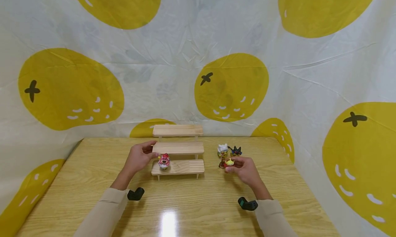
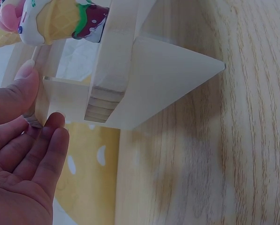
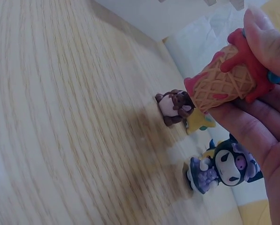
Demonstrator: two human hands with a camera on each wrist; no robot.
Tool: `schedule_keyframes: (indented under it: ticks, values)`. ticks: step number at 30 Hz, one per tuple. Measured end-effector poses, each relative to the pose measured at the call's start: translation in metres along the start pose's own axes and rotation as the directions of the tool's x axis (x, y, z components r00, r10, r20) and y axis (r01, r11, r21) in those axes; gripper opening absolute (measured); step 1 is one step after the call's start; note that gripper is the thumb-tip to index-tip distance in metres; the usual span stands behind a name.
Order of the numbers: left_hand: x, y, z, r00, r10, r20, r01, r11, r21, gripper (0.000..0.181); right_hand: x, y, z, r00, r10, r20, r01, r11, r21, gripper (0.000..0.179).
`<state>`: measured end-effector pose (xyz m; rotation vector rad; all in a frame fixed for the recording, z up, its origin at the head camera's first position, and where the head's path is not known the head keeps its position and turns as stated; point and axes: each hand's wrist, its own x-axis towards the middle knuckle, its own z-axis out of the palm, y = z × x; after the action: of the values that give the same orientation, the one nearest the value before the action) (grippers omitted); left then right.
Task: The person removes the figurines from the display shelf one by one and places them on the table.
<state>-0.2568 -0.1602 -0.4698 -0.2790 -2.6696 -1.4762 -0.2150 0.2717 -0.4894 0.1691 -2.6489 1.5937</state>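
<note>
A three-tier wooden display stand [image 1: 177, 166] stands on the table, a pink bear figurine [image 1: 164, 162] on the left of its lowest tier. My left hand [image 1: 138, 157] grips the left end of the middle tier; in the left wrist view the thumb [image 2: 18, 93] lies on one side of the board and the fingers on the other. In my right hand [image 1: 245, 170] is an ice-cream-cone figurine [image 3: 231, 75] with red drips and a green top, pinched between thumb and fingers above the table. Beyond it stand a white figurine [image 1: 222, 150] and a black-eared figurine [image 1: 237, 151].
A small brown figurine [image 3: 173, 107] stands by the right hand, partly hidden in the head view. Behind the wooden table [image 1: 191, 199] hangs a white cloth [image 1: 164, 82] with yellow fruit prints, which also borders both sides.
</note>
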Motion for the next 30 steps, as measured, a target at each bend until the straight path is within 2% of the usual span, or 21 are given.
schedule_keyframes:
  ticks: [4, 8, 14, 17, 30]
  values:
    - [0.001, 0.0, 0.001, 1.0, 0.002, -0.003, -0.002, 1.0, 0.003, 0.055, 0.0, 0.001, -0.003, 1.0, 0.016, 0.001, -0.016, 1.0, 0.004, 0.043]
    - [0.002, -0.001, 0.002, 1.0, -0.001, -0.01, 0.001, 1.0, 0.003, 0.055, -0.001, 0.001, -0.006, 0.999, 0.029, 0.013, -0.029, 0.999, 0.033, 0.036]
    - [0.001, -0.001, 0.002, 1.0, 0.0, -0.013, 0.0, 1.0, 0.0, 0.055, -0.003, 0.006, -0.011, 1.0, 0.012, 0.019, -0.012, 0.999, 0.036, 0.033]
    - [0.001, -0.001, 0.003, 1.0, 0.0, -0.014, 0.0, 1.0, -0.013, 0.055, -0.004, 0.01, -0.014, 1.0, -0.002, 0.023, 0.001, 0.999, 0.035, 0.034]
    - [0.0, 0.0, 0.001, 1.0, -0.003, -0.005, 0.003, 1.0, -0.01, 0.056, -0.005, 0.015, -0.023, 0.999, 0.032, 0.007, -0.032, 0.999, 0.002, 0.038]
